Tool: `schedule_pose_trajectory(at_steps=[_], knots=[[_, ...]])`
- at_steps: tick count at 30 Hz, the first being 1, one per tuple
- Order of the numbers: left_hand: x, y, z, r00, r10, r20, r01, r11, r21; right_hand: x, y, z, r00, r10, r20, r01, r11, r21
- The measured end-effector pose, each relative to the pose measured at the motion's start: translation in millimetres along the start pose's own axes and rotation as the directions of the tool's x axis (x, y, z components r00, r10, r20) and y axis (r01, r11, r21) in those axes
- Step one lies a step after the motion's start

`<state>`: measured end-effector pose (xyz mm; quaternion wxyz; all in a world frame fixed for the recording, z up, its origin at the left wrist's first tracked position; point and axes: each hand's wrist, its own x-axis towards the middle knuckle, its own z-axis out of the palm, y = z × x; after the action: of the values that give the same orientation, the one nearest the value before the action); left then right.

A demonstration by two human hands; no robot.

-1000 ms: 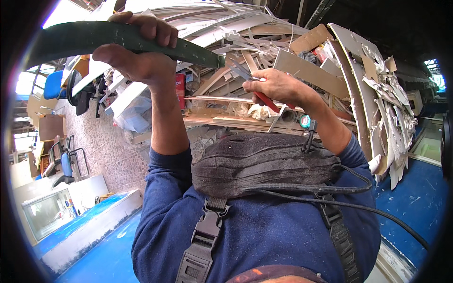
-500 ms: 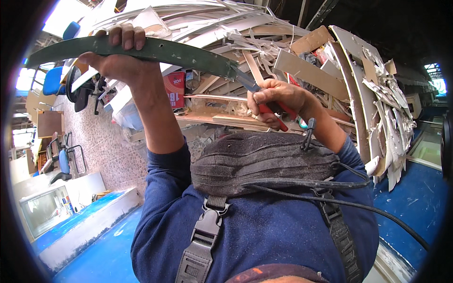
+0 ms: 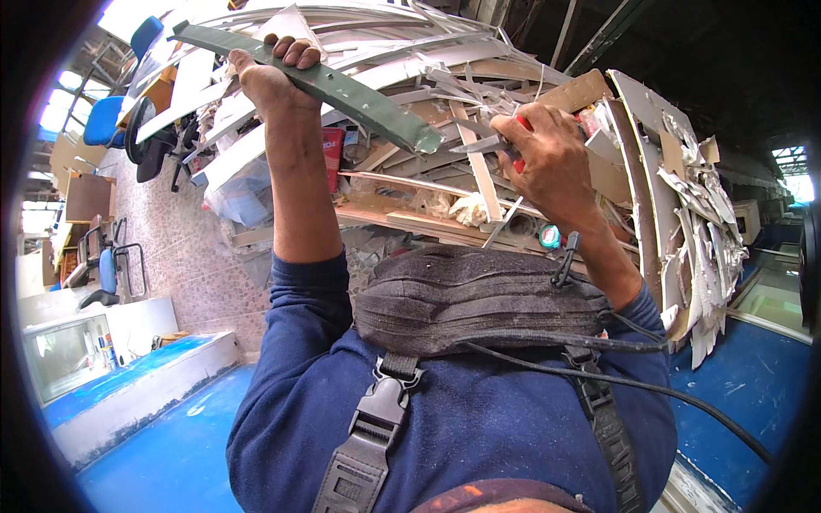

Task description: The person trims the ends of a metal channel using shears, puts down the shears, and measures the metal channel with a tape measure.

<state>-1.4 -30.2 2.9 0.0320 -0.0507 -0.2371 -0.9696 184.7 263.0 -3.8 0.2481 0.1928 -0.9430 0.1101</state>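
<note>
My left hand (image 3: 280,85) is closed round a long, narrow green strip (image 3: 376,111), its thumb below and fingertips over the upper edge. The strip slants down to the right. My right hand (image 3: 545,158) grips red-handled snips (image 3: 475,145), whose grey blades point left, just beside the strip's right end; whether they touch it I cannot tell. Both hands are held over a heap of white and wooden offcuts (image 3: 445,60). A small teal round object (image 3: 549,236) lies below my right hand, and my black chest bag (image 3: 479,299) sits beneath.
At the left stand blue chairs (image 3: 104,121), a cardboard-coloured box (image 3: 88,195) and a glass-fronted frame (image 3: 64,350) on a speckled floor (image 3: 171,256). Blue surfaces (image 3: 154,436) flank me low down. Torn white boards (image 3: 693,222) lean at the right; dark roof beams (image 3: 599,43) run above.
The green strip has tilted steeply, its left end rising and moving right with my left hand. My right hand has moved up and right, and the snips' blades lie flatter.
</note>
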Motion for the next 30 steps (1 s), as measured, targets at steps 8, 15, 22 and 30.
schedule_pose_trajectory(at_steps=[8,15,22,30], knots=[[-3.7,-4.6,1.2,0.994,0.014,-0.104,-0.01,0.999,0.032,9.0,-8.7,-1.2,0.996,-0.047,-0.073,0.042,0.997,-0.061],[-5.3,-10.1,-2.2,0.969,-0.018,-0.245,0.025,0.999,0.027,12.2,-12.6,-2.6,0.999,-0.006,-0.035,0.001,0.992,-0.129],[-7.6,-13.3,-6.7,0.966,-0.041,-0.255,0.035,0.999,-0.027,14.1,-16.4,-5.2,0.999,-0.026,0.03,0.027,0.999,-0.035],[1.5,-11.0,-35.3,0.983,-0.159,-0.089,0.151,0.985,-0.085,15.2,-20.1,-3.8,0.954,-0.036,0.298,-0.032,0.975,0.221]])
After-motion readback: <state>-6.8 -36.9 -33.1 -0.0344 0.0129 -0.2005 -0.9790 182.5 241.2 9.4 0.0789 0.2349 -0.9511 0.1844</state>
